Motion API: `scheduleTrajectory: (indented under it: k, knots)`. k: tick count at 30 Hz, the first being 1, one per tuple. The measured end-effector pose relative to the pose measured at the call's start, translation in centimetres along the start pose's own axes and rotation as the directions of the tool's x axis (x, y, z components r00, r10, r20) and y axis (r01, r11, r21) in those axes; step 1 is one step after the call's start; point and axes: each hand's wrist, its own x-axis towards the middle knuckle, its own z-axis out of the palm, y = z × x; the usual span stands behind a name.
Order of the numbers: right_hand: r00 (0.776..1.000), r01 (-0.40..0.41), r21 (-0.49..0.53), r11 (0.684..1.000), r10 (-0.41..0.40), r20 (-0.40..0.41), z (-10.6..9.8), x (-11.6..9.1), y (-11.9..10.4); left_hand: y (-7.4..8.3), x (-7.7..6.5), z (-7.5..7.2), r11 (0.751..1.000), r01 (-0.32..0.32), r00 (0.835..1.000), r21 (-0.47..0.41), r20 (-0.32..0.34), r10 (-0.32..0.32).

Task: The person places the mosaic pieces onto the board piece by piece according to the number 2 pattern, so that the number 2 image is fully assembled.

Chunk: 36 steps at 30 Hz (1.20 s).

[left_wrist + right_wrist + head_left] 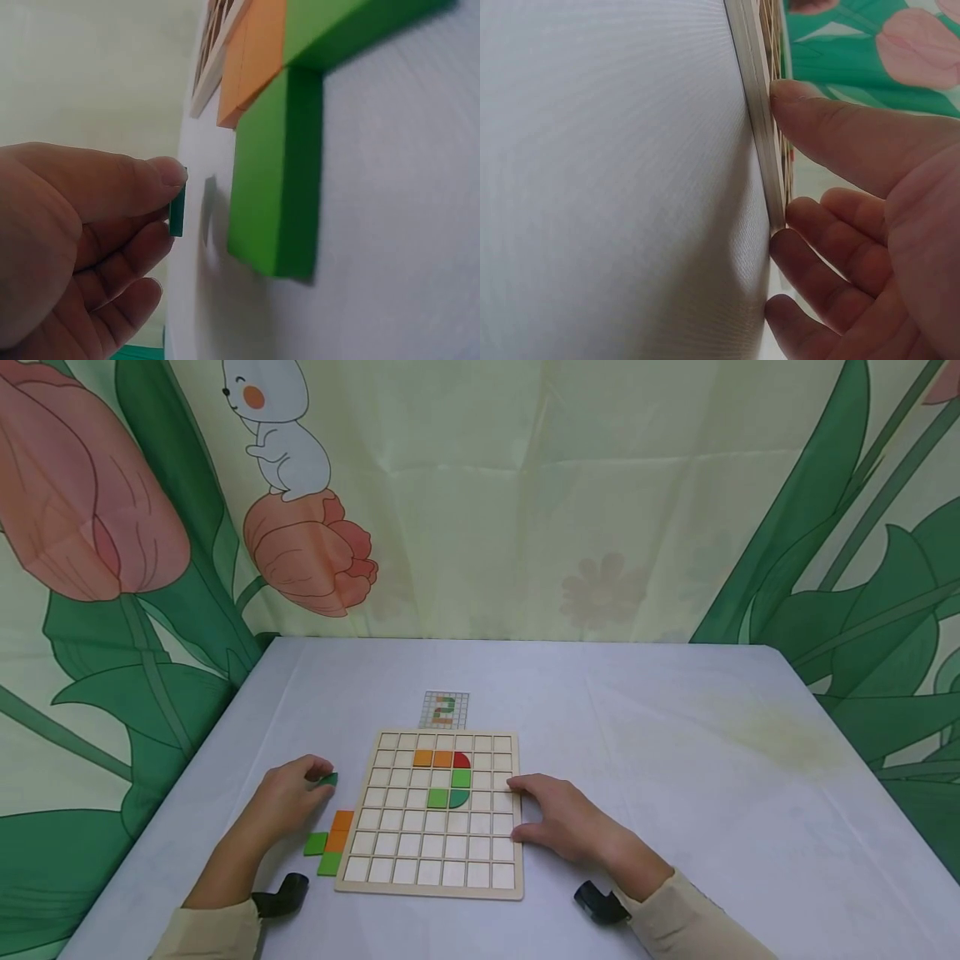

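My left hand (288, 797) pinches a dark green tile (330, 779) between thumb and fingers, just left of the wooden grid board (431, 889). Seen from the left wrist, this thin tile (178, 212) is held above the tabletop, clear of the loose tiles. On the board lie two orange square tiles (432, 759), a red quarter-round tile (461, 760), light green squares (461, 778) and a dark green quarter-round tile (459, 798). My right hand (566, 817) touches the board's right edge with thumb and fingertips, its fingers loosely bent.
Loose orange tiles (341, 821) and green tiles (316, 843) lie against the board's lower left side. Behind the board is a small card (444, 710) with a coloured grid pattern. A white cloth (660, 718) covers the table, and a printed curtain (480, 527) hangs behind.
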Motion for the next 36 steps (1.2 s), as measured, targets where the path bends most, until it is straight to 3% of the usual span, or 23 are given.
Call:
scheduleTrajectory:
  k: [10, 36]
  knots:
    - [1.0, -0.004, 0.011, 1.0, 0.004, 0.0, 0.0, 0.0, 0.1, 0.8, -0.3, 0.0, 1.0, 0.012, 1.0, -0.014, -0.002, -0.012]
    - [1.0, 0.001, 0.015, 1.0, -0.001, -0.006, 0.0, 0.0, 0.1, 3.4, -0.6, 0.8, 0.998, -0.041, 0.998, -0.047, 0.039, 0.043]
